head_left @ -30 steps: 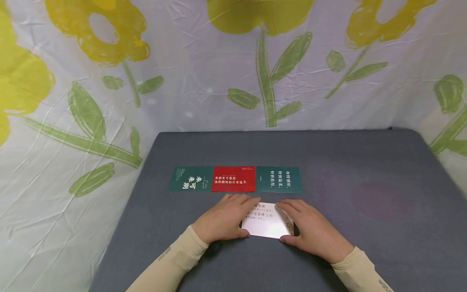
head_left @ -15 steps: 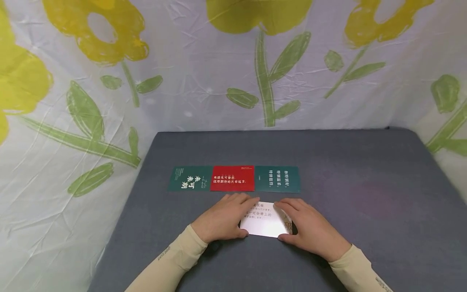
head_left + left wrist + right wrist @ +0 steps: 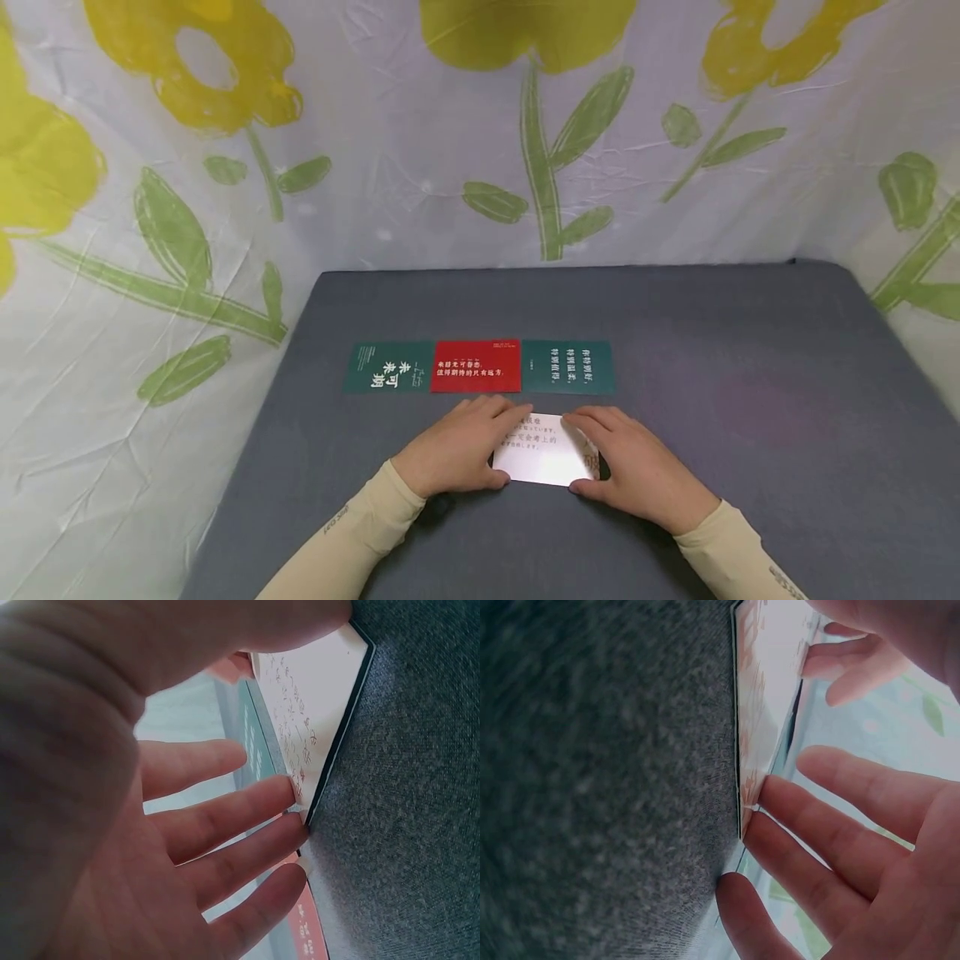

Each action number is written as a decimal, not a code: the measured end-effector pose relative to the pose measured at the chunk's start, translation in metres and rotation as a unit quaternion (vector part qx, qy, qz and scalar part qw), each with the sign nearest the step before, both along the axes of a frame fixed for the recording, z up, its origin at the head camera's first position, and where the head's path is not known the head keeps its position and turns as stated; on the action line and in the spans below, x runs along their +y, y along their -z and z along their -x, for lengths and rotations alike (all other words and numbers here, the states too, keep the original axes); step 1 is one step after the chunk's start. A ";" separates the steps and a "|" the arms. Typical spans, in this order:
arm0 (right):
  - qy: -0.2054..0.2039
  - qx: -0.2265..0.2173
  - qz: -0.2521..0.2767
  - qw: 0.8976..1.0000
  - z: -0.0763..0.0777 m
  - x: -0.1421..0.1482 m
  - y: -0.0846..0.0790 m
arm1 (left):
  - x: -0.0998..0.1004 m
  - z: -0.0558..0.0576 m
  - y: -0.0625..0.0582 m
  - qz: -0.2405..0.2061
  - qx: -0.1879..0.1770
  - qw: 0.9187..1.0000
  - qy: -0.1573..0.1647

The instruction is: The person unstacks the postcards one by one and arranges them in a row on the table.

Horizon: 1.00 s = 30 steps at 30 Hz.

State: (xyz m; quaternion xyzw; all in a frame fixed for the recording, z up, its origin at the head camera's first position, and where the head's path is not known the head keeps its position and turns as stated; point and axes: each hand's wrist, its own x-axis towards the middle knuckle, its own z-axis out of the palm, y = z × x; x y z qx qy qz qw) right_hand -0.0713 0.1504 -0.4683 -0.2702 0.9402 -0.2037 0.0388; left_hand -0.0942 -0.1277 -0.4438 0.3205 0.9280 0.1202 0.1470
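A glossy white card with printed lines of writing lies in front of me in the head view, bright with glare. My left hand holds its left end, thumb at the near edge and fingers at the far edge. At the opposite end, my right hand grips the card the same way, covering part of gold-brown print. In the left wrist view, the white card shows a dark border below its surface. Seen from the right wrist, fingertips touch the far edge of the white card.
Behind the hands, a green card, a red card and another green card lie side by side in a row. They rest on a grey cloth-covered table. A flower-printed curtain hangs beyond the far edge.
The whole head view shifts slightly left. Both hands keep their hold on the white card, and the visible print near my right fingers looks different under the glare.
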 end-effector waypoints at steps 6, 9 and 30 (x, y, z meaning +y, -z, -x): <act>0.004 -0.001 0.005 1.000 -0.001 0.001 0.001 | -0.001 0.001 0.000 -0.002 0.002 1.000 0.006; 0.001 -0.003 0.005 1.000 -0.001 0.001 0.001 | -0.003 0.001 0.002 -0.007 0.000 1.000 0.003; -0.008 0.003 0.004 1.000 0.002 0.003 0.003 | -0.004 0.004 0.006 -0.024 -0.009 1.000 -0.007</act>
